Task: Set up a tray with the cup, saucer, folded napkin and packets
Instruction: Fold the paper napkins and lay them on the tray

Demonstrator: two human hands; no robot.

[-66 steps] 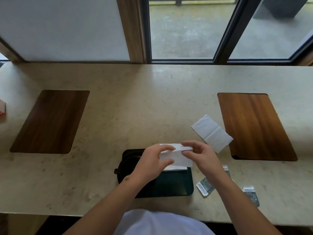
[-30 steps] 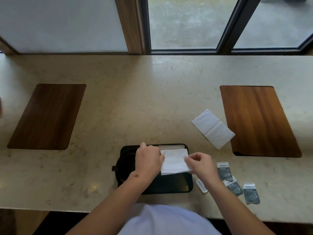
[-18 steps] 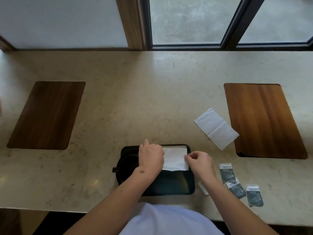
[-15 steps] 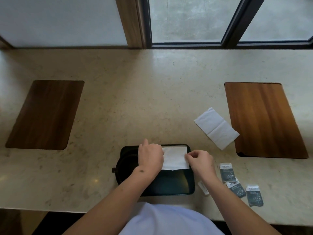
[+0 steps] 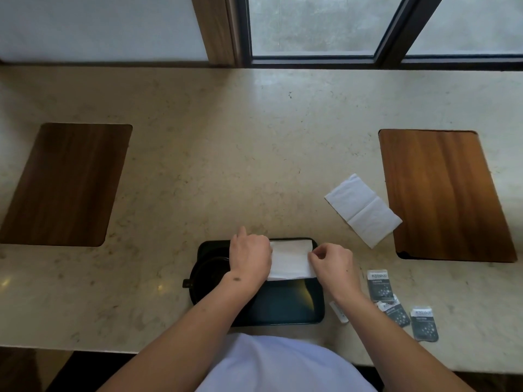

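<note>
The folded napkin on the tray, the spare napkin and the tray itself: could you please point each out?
Folded napkin [image 5: 290, 260], head view, centre of the sheet.
Spare napkin [image 5: 363, 209], head view, its middle crease.
Tray [image 5: 285, 308], head view, bare near floor.

Open counter [image 5: 254, 165] — beyond the tray [image 5: 283, 315]

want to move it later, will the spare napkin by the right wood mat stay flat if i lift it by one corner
Probably not. The spare napkin looks like thin tissue with a fold crease across it, so it would likely droop and hinge at that crease. It seems very light, so a push may crumple it rather than slide it on the counter. No risk of rolling or breaking.
</note>
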